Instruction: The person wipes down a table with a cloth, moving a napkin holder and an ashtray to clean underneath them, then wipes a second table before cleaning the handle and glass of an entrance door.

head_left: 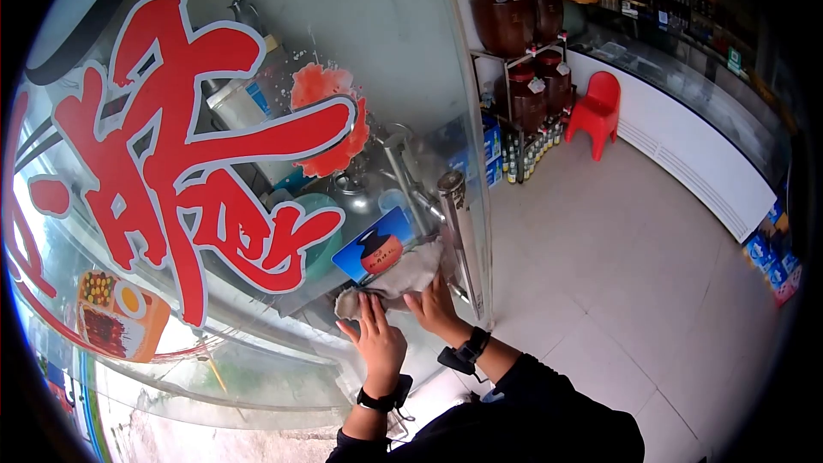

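Note:
A crumpled grey cloth (405, 278) lies against the glass door (403, 26), just below a blue sticker (370, 244) with a dark-and-orange pot on it. My left hand (379, 347) has its fingers over the cloth's left end. On the cloth's lower right part is my right hand (437, 307), gripping it near the metal door handle (461, 223). The fingertips of the right hand are partly hidden by the cloth. Large red lettering (184, 146) and a food picture (122, 315) cover the glass to the left.
Behind the glass stand a metal kettle (353, 195) and a green basin (321, 236). Dark red jars (506, 21) sit on a rack at the back, with several bottles (531, 150) below. A red chair (596, 111) stands beside a white display counter (677, 133) on the tiled floor (591, 249).

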A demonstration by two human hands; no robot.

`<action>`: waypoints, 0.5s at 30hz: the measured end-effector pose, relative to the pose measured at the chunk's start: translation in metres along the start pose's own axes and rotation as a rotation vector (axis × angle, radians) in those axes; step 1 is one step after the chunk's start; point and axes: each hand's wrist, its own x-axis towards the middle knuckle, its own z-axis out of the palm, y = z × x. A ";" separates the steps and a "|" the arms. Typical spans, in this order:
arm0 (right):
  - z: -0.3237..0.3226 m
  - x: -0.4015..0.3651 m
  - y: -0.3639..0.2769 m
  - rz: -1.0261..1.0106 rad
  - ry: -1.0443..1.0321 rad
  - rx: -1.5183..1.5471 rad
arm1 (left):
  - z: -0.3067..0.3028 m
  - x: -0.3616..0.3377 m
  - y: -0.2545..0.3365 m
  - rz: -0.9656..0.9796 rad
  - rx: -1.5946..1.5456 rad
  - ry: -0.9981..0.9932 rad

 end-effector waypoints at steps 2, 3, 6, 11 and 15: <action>-0.002 0.009 -0.004 -0.018 0.029 -0.047 | 0.001 0.003 -0.008 0.049 0.053 0.040; -0.004 0.022 -0.007 -0.056 0.045 -0.072 | -0.002 0.010 -0.010 0.045 0.062 0.095; -0.022 0.071 -0.033 -0.147 0.125 -0.066 | -0.027 0.040 -0.009 -0.024 0.065 0.217; -0.015 0.056 -0.025 -0.098 0.065 -0.088 | -0.028 0.041 -0.001 -0.063 0.054 0.201; -0.002 0.016 -0.006 -0.089 0.060 -0.162 | 0.007 0.005 -0.006 -0.022 0.093 0.111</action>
